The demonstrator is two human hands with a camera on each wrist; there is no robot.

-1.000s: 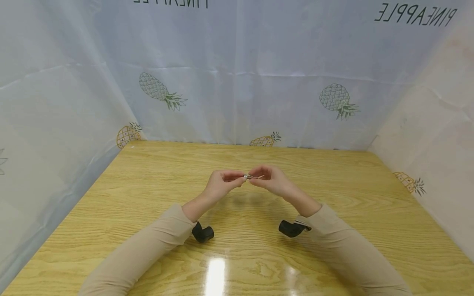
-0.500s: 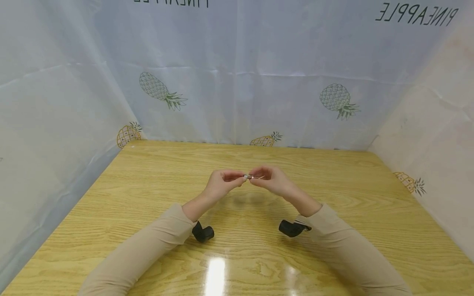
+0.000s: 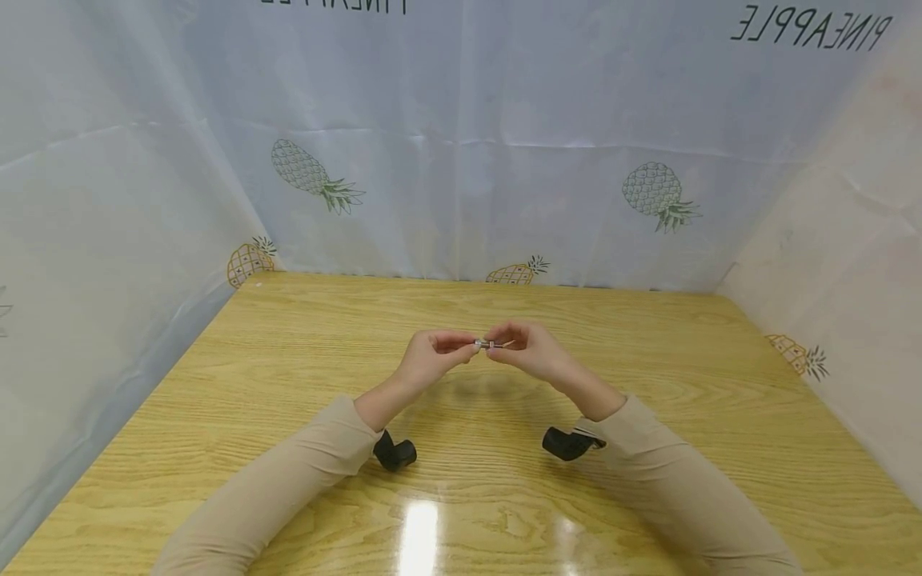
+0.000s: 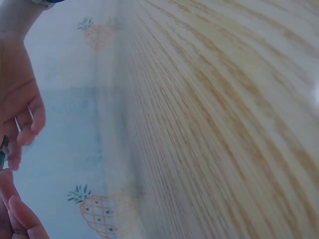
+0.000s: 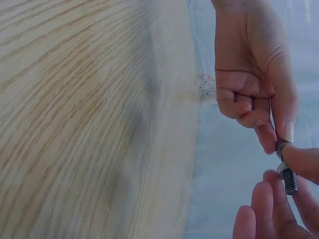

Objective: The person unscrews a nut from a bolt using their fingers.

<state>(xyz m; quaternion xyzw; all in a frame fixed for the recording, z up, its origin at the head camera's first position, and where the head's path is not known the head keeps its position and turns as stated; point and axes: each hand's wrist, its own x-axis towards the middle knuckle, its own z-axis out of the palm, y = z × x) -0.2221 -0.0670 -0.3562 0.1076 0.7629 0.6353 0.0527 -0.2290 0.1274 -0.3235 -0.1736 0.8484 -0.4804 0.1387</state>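
A metal bolt lies sideways between the two hands, above the table, its threaded end pointing right in the head view. Thumb and fingertips of the left hand pinch its head end, which they partly cover. Around the thread sits a nut, apart from the bolt head; the right hand has its thumb and index fingertip on it. In the right wrist view the left hand is the upper one and the right hand the lower. Only a sliver of the bolt shows at the left wrist view's edge.
Under the hands is a wood-grain table. Pale cloth printed with pineapples hangs along its back and both sides. Black wrist-worn pieces stick out inward from both cuffs. A tiny white speck lies in the back left corner.
The nut appears slightly farther right, away from the bolt head, with more of the bolt showing between them. The right fingers have shifted a little; both arms stay in place.
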